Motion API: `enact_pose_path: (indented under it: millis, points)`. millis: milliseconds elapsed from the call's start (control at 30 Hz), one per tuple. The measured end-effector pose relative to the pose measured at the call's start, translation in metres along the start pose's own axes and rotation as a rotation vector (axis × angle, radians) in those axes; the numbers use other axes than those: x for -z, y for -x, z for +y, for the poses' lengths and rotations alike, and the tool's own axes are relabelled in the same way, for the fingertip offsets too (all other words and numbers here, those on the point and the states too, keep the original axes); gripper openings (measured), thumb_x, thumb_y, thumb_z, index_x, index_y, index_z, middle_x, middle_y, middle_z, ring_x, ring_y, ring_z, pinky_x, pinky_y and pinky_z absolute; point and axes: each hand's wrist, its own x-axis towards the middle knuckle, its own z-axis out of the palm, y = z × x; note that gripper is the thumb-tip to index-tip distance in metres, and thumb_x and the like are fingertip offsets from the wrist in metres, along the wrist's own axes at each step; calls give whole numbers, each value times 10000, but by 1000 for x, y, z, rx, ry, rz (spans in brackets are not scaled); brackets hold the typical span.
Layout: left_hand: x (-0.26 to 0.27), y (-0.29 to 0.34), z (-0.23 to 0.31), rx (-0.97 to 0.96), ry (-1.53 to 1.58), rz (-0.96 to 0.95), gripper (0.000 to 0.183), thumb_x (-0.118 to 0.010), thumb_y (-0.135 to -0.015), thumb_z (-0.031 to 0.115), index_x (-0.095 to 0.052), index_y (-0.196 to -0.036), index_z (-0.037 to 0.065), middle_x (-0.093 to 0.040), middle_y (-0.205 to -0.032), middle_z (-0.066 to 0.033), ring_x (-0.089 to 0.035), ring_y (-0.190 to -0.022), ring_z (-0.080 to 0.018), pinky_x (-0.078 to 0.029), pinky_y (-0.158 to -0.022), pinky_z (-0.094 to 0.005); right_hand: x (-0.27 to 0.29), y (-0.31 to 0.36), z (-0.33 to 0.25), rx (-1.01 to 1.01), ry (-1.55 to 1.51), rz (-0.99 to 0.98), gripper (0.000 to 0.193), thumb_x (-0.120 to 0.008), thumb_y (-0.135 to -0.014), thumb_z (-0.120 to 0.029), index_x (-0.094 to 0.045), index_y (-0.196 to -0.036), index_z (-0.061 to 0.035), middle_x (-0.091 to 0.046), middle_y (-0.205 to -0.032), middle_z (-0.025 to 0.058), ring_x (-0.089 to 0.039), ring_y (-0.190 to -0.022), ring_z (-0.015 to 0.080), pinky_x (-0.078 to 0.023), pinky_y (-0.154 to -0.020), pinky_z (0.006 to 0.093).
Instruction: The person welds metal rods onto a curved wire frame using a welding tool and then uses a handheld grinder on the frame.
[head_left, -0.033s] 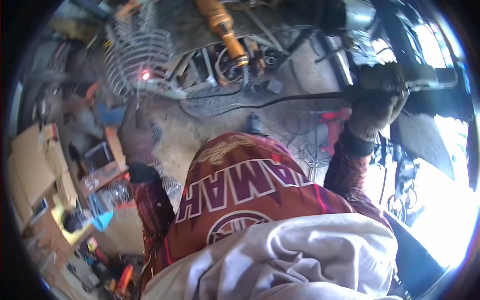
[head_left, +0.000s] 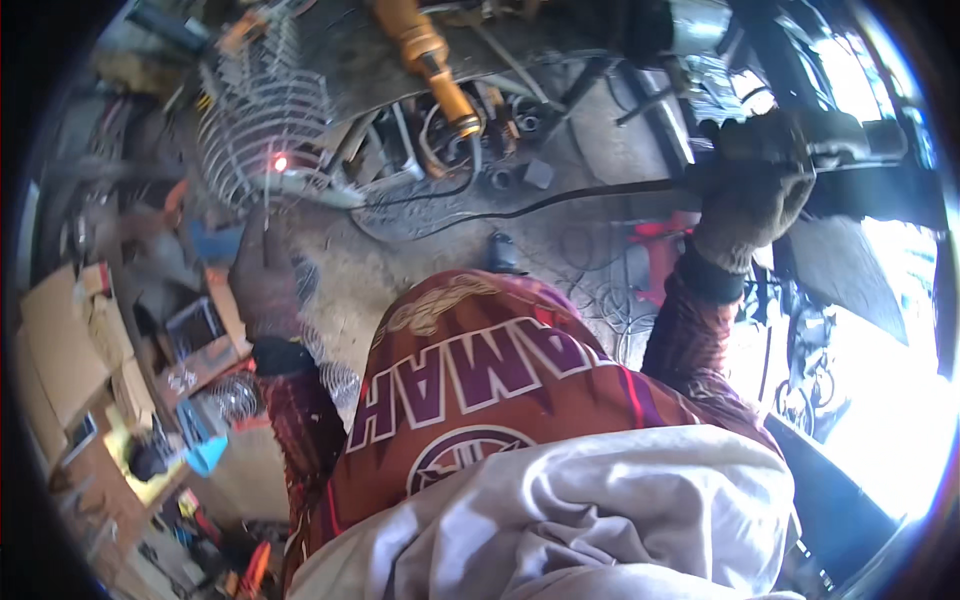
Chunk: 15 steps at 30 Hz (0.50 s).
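My left hand [head_left: 265, 280], dark and blurred, is on the left below a cage of curved wire rings [head_left: 265, 125]. A thin pale rod [head_left: 267, 218] rises from its closed fingers toward a glowing red spot [head_left: 280, 161] at the cage's lower edge. On the right, my gloved right hand [head_left: 755, 205] is closed around a dark bar-like tool or part [head_left: 760, 140], whose kind I cannot make out. A grey metal piece [head_left: 850, 145] sits at its far right. A black cable [head_left: 560, 203] runs across the floor from beneath the cage toward my right hand.
An orange tool or cylinder [head_left: 428, 60] hangs over the dark table edge at the top. Loose metal parts [head_left: 500, 180] lie beneath it. At left are cardboard boxes [head_left: 75, 340] and a wire coil [head_left: 235, 398]. A red metal object [head_left: 655, 260] stands by my right forearm.
The whole view has shifted slightly, so most things sit a little further left. Both hands keep about the same places and grips, and the red spot still glows.
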Motion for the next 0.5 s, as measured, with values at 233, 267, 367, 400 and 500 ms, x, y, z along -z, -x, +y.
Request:
enact_pose_path:
  millis: [233, 267, 367, 400, 500]
  points:
    - [3, -10, 25, 205, 40, -126, 382, -554, -1003, 221, -611, -1329, 29, -673, -1258, -181, -657, -1134, -232, -477, -947, -319, 19, -48, 32, 16, 121, 540, 565, -612, -957, -276, -347, -1397, -39, -604, -1182, 154, -649, -988, 249, -592, -723, 395]
    - [12, -6, 27, 236, 0, -118, 382, -551, -1003, 215, -610, -1331, 29, -675, -1256, -181, -655, -1134, -229, -473, -949, -315, 16, -55, 54, -61, 170, 533, 563, -614, -957, -273, -351, -1396, -36, -612, -1167, 148, -651, -975, 243, -588, -720, 388]
    - [8, -6, -5, -21, -15, -22, 377, -542, -1001, 201, -610, -1330, 30, -686, -1233, -175, -660, -1124, -231, -479, -937, -316, -13, -56, 66, -157, 142, 492, 529, -668, -935, -265, -447, -1356, -32, -634, -1128, 128, -655, -946, 211, -559, -740, 346]
    - [11, -6, -7, -47, 4, -32, 374, -543, -999, 193, -611, -1327, 28, -687, -1231, -174, -658, -1129, -231, -477, -945, -316, -19, -58, 68, -121, 175, 435, 516, -686, -924, -263, -479, -1339, -39, -635, -1129, 126, -655, -943, 207, -554, -751, 337]
    - [19, -5, -19, -64, 106, -62, 351, -540, -992, 155, -625, -1308, 30, -689, -1221, -177, -653, -1139, -243, -470, -969, -316, -35, -63, 92, -5, 110, 298, 499, -751, -876, -276, -559, -1274, -44, -648, -1124, 115, -659, -954, 212, -538, -819, 340]
